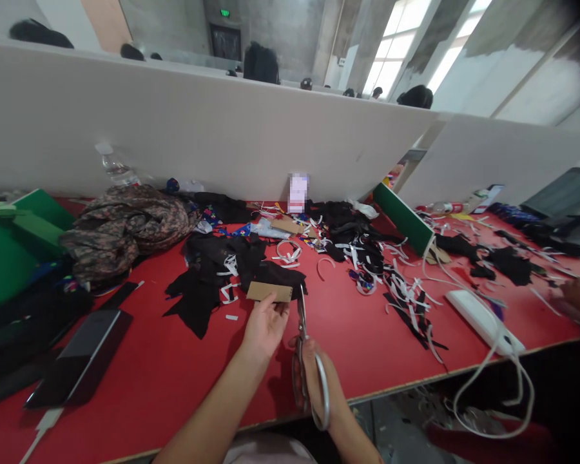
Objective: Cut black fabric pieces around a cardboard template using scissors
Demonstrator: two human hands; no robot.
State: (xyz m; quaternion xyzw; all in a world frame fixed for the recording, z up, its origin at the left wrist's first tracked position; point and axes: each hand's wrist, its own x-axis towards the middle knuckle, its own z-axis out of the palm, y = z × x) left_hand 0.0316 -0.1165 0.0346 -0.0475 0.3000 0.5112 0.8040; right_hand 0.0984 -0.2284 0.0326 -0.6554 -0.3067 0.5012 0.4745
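Note:
My left hand (265, 325) pinches a small brown cardboard tag (269, 292) together with black fabric (275, 276) just above the red table (174, 361). In my right hand (319, 380) are silver scissors (303, 348), fingers through the handles, blades pointing up beside the tag's right edge. A heap of black fabric pieces (212, 277) with white strips lies just behind my left hand.
A camouflage garment (125, 225), a green board (9, 245) and a dark tablet (82, 357) lie at left. Black and white scraps (391, 277) spread to the right, with a white power strip (483, 319) and cable. Another person's hand (577, 299) shows at far right. A white partition (198, 129) stands behind.

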